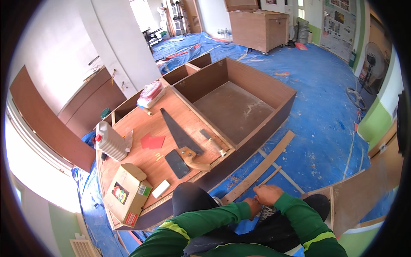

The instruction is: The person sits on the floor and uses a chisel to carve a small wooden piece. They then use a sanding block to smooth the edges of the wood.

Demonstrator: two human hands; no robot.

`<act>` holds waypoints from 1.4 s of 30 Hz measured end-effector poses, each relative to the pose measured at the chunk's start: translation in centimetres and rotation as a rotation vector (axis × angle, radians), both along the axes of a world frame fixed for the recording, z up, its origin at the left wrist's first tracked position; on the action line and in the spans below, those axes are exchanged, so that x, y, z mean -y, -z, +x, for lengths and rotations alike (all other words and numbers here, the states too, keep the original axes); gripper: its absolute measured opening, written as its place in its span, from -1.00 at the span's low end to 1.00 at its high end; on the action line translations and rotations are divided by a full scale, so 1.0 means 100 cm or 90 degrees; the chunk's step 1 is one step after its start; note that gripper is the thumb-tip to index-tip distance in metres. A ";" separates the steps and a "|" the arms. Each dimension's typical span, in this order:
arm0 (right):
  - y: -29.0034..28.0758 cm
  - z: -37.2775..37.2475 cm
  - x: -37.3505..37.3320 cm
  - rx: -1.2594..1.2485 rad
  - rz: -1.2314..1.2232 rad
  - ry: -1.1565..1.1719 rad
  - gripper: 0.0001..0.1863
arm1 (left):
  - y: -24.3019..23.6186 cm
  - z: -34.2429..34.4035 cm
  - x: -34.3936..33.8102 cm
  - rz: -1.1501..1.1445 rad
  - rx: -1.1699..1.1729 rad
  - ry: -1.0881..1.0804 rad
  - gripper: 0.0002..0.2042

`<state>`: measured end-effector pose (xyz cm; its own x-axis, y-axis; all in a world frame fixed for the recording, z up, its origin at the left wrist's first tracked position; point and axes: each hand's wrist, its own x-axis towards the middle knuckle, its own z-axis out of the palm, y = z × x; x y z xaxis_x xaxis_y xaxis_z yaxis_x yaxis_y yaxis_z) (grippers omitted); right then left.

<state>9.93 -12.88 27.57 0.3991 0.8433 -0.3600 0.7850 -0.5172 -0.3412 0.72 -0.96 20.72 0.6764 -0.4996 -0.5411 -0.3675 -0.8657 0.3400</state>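
Observation:
Above my lap, my left hand [254, 207] and my right hand [269, 195] are closed and meet at the fingertips. Whatever is between them, if anything, is too small to make out. Just beyond my right hand shows a thin wooden strip [271, 174]; I cannot tell whether it touches the hand. A long flat plank [261, 166] lies on the floor past my knees. On the plywood panel to my left are a handsaw [182, 132] with a wooden handle, a black phone [177, 163], a hammer-like tool [213, 141] and a white block [161, 189].
The brown cabinet frame [261, 90] lies with its open compartment up. On its panel are red sandpaper-like sheets [153, 141], a jerrycan [112, 141], a cardboard box [127, 195] and a plastic-wrapped pack [150, 93]. Blue tarpaulin [317, 107] covers the floor; a fan [373, 60] stands right.

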 end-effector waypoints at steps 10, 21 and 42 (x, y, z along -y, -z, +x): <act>0.001 0.001 0.000 0.017 -0.004 -0.002 -0.67 | -0.011 0.001 0.002 -0.019 -0.016 0.015 -0.60; -0.003 -0.001 0.002 0.018 -0.004 0.012 -0.69 | -0.009 -0.002 0.001 -0.012 -0.004 0.008 -0.62; -0.019 -0.003 0.005 0.026 0.018 0.018 -0.65 | 0.037 -0.005 -0.005 -0.070 -0.007 -0.010 -0.62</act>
